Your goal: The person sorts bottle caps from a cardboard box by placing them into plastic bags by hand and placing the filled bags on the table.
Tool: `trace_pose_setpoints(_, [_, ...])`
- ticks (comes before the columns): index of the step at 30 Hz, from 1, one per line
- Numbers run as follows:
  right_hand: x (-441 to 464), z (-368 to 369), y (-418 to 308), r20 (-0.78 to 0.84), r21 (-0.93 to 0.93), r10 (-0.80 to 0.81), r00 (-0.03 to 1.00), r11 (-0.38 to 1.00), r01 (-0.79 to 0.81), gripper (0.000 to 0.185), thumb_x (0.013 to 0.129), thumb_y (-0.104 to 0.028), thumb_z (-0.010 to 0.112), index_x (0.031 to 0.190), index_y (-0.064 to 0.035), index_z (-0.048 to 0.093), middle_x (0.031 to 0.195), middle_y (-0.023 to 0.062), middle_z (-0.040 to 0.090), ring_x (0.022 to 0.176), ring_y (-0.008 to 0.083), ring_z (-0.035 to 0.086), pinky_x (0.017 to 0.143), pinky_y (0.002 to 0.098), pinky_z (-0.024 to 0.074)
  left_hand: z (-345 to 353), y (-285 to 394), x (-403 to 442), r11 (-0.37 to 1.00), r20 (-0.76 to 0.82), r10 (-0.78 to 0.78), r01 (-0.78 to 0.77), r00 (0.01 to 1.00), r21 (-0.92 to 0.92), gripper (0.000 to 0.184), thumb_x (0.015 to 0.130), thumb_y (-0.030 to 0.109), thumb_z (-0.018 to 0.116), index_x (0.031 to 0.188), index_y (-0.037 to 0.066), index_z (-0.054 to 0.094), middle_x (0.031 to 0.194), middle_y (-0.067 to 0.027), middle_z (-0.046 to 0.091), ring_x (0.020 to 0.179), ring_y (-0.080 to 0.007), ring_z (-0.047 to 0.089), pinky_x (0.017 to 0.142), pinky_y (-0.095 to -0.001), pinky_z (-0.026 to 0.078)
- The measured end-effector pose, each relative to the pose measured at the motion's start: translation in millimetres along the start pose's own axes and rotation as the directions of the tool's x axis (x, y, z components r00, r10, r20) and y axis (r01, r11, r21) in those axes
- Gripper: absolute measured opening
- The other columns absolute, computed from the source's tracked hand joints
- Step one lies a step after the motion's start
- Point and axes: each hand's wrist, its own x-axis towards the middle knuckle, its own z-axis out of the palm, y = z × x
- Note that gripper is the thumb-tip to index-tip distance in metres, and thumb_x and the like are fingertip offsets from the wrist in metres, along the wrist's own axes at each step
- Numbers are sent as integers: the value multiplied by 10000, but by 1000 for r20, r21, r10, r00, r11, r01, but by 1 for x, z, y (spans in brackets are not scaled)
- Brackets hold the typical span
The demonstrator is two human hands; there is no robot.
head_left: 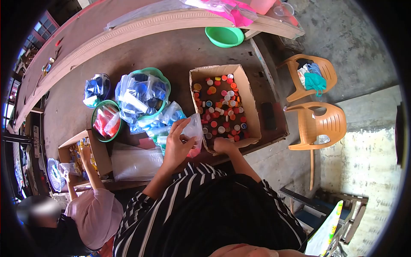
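Note:
My left hand is at a clear plastic bag, its fingers curled around the bag's edge. Something pink or red shows in the bottom of the bag. My right hand reaches over the near edge of an open cardboard box, its fingertips low inside and hard to make out. Many bottle caps in red, orange, white and pink lie scattered over the box floor. Behind the left hand, filled plastic bags with blue and teal contents lie in a heap.
A co-worker handles yellow items in another box at the left. Bagged blue items fill a green basin; red ones fill a smaller basin. Flat plastic sheets lie nearby. An empty green basin and orange chairs stand farther off.

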Motion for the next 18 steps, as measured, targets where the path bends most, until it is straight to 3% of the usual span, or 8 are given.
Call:
trace_pose_setpoints(1, [1,-1,-3,62,-27,63,996,998,-62,318,797,-174,559,1022,11,687,1040,248,687,982,430,661,854,491,527,0,0,1,1000,3,-4,4,1000,-2,565,792,-88,666,1338,-45,529,1342,-161,499,759,-200,720,609,-271,594])
trace_pose_setpoints(10, [27,8,14,166,-49,-105,981,992,114,340,765,-143,594,1061,7,667,1067,264,676,1000,421,657,850,485,527,-9,-3,7,1000,33,-21,21,999,2,553,838,-91,653,1367,-44,499,1386,-170,441,777,-197,721,632,-269,608])
trace_pose_setpoints(13, [11,-10,9,-16,3,-75,997,997,75,294,813,-137,653,1073,-1,641,1033,224,692,953,358,682,821,432,539,-11,-8,6,1000,-13,-9,9,1000,-14,566,798,-83,678,1341,-37,527,1347,-167,501,755,-205,720,610,-275,586])
trace_pose_setpoints(14, [6,-20,1,-165,173,-133,977,972,162,262,834,-127,665,1064,-5,637,1024,199,689,931,322,680,814,409,538,-11,-8,6,1000,-19,-10,10,1000,-3,566,797,-83,677,1341,-36,526,1343,-165,502,756,-205,720,611,-276,587])
trace_pose_setpoints(16, [-11,-43,-19,-463,449,-151,873,809,378,203,874,-106,688,1044,-13,628,1007,149,683,887,251,676,799,362,536,-11,-3,4,1000,-24,-12,13,1000,20,568,797,-85,676,1342,-35,525,1335,-162,504,760,-206,720,611,-277,588])
trace_pose_setpoints(18, [-27,-71,-53,-724,394,-192,662,673,626,160,896,-73,685,1035,-28,620,1028,112,657,826,194,647,761,329,526,-9,1,5,1000,-19,-17,17,1000,4,571,797,-76,682,1344,-34,524,1325,-159,507,760,-206,721,614,-283,586])
